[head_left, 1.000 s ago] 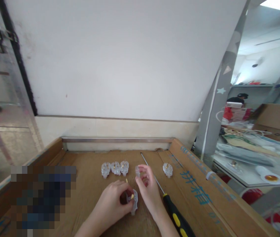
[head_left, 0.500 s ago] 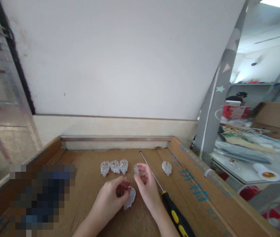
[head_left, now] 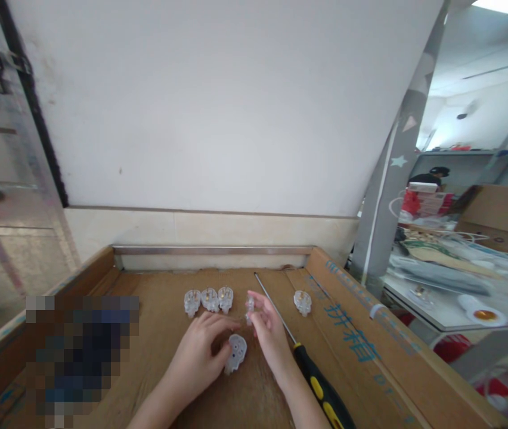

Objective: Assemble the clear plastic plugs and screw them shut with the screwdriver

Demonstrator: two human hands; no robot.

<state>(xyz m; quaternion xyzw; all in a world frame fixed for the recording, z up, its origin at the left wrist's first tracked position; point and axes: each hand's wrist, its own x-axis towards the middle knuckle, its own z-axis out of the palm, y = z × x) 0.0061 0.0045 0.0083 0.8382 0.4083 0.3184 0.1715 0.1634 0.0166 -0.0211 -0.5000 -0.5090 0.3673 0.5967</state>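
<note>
My left hand [head_left: 203,351] rests low in the cardboard box, thumb and fingers pinching a clear plastic plug shell [head_left: 236,353] that lies face up against the box floor. My right hand [head_left: 268,333] is just to its right, fingers closed on a small clear plastic piece [head_left: 249,307] held upright. Three clear plug shells [head_left: 209,300] with brass pins sit in a row just beyond my hands. Another clear plug shell [head_left: 302,302] lies alone to the right.
A long screwdriver [head_left: 312,375] with a black and yellow handle lies diagonally at my right wrist. The cardboard box [head_left: 352,339] has raised flaps on both sides. A white wall stands behind. A cluttered bench [head_left: 451,280] is at right.
My left hand turned the plug shell over and lowered it onto the box floor. My right hand shifted slightly left, keeping its small piece.
</note>
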